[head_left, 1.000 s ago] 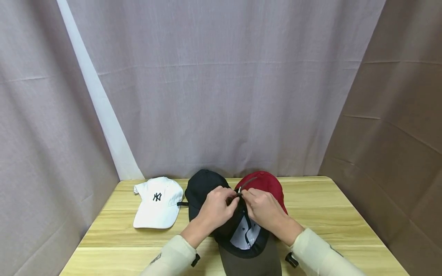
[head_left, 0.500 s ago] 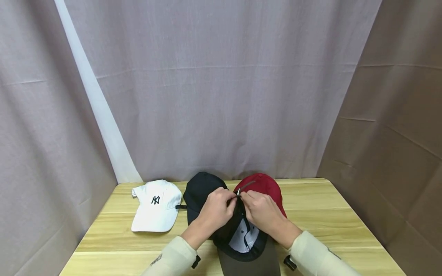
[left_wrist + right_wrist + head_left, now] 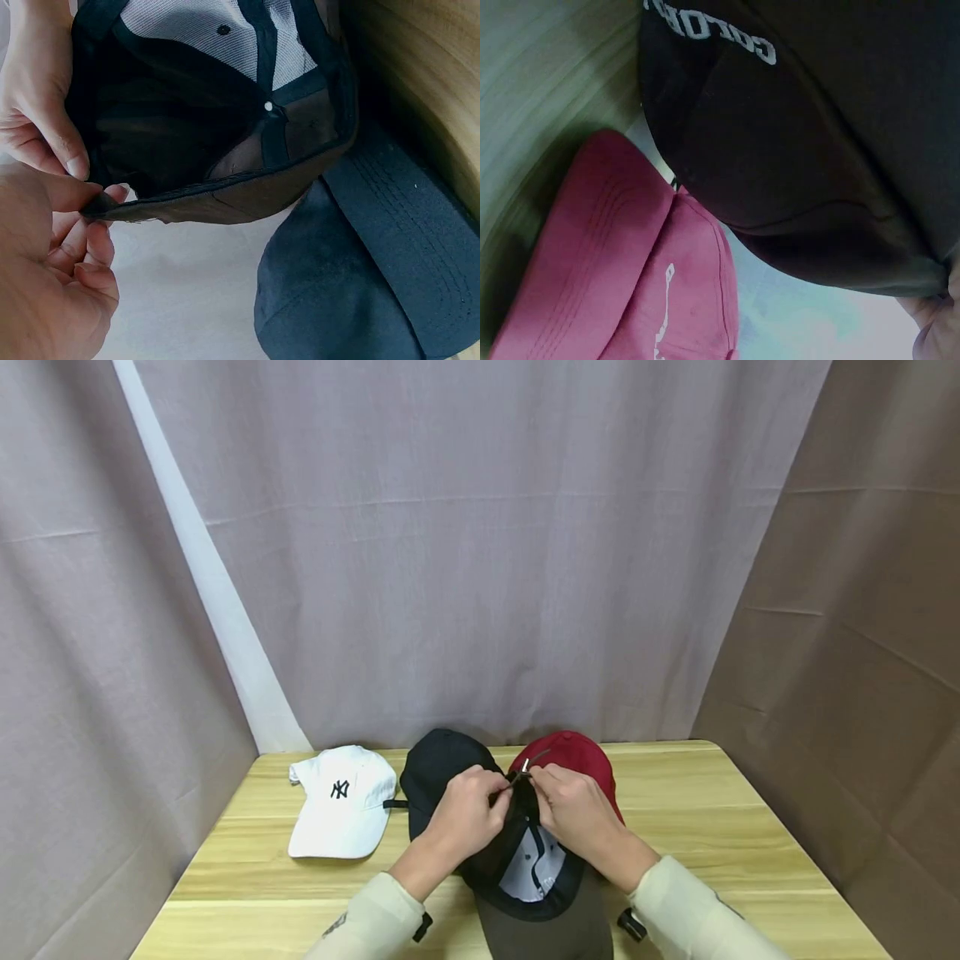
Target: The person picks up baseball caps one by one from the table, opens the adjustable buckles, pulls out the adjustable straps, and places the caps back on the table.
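A dark brown baseball cap [image 3: 551, 927] is held inside up, its brim toward me and its pale lining panel showing. Pale letters mark its front [image 3: 727, 34] in the right wrist view. My left hand [image 3: 467, 814] pinches the edge of the cap's back strap between thumb and fingers. Close beside it, my right hand [image 3: 577, 814] pinches the other side of the strap, by a small metal buckle [image 3: 524, 767]. A thin strap end sticks out past the buckle. In the left wrist view the left hand [image 3: 60, 277] and right hand [image 3: 37, 97] nearly meet at the rim.
Behind the brown cap lie a black cap [image 3: 442, 768] to the left and a red cap [image 3: 573, 756] to the right. A white cap [image 3: 345, 806] with a dark logo sits farther left. All are on a wooden table [image 3: 240, 860], with grey curtains [image 3: 480, 568] behind.
The fingertips of my two hands have drawn slightly apart at the strap, and the buckle has shifted a little to the right. The other caps stay put.
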Available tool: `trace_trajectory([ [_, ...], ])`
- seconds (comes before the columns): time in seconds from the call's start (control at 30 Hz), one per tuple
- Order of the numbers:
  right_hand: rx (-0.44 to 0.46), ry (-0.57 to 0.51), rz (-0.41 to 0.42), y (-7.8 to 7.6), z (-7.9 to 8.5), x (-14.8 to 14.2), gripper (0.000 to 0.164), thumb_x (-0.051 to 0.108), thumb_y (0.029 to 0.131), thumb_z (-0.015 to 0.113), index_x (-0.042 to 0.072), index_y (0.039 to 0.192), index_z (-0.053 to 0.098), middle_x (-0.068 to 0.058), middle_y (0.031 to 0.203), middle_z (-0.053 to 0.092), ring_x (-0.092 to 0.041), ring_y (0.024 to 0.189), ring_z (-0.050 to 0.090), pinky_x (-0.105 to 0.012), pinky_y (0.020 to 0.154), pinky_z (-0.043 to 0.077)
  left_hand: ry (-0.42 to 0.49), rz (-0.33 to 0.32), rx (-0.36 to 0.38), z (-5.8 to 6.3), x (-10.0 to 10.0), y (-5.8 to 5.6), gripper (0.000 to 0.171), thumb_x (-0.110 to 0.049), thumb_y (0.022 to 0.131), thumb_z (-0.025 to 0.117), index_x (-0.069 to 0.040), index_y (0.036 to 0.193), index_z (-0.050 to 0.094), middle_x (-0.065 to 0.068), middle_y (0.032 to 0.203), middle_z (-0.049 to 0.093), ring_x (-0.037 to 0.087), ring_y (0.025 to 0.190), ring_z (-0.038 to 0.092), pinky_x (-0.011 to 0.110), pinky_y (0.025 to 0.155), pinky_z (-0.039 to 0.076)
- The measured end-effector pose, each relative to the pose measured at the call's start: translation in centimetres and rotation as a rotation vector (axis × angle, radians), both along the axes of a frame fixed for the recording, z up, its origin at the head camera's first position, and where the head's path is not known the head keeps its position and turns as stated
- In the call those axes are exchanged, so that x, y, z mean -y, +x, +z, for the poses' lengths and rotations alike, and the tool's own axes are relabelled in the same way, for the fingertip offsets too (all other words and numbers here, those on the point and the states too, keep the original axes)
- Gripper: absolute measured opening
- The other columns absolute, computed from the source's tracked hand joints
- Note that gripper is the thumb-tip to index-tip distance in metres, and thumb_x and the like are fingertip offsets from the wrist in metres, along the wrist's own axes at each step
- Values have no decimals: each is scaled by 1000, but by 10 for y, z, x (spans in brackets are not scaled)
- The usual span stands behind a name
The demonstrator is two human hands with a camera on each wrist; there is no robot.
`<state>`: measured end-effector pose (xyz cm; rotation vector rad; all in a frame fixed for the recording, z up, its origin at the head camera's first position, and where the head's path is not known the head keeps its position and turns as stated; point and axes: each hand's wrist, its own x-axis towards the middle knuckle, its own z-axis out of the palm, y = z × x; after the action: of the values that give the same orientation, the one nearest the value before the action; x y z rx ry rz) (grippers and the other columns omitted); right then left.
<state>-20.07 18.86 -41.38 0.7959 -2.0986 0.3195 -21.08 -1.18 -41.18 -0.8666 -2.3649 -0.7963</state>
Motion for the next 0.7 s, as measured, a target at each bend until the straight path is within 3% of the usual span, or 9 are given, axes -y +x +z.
trace_trajectory([
  [0.2,-33,9,24,1,0,-1,26,-3,75,88,1,96,74,-5,74,68,-12,61,62,-28,61,61,10,14,-16,3,-8,-4,9,-20,98,76,-13,94,82,-1,85,80,12,76,62,19,65,52],
  [0.47,-48,57,35,3,-1,-1,11,3,88,77,1,98,74,-6,74,67,-14,61,60,-27,60,61,-9,30,-72,3,-14,-4,10,-16,98,77,-14,89,80,-2,78,76,12,70,59,20,61,51],
  [0.7,-31,44,21,3,-1,1,20,1,80,84,1,96,73,-5,73,66,-12,60,57,-26,60,60,1,22,-72,2,-14,-4,10,-15,98,76,-13,89,80,-1,78,77,12,69,59,19,61,51],
])
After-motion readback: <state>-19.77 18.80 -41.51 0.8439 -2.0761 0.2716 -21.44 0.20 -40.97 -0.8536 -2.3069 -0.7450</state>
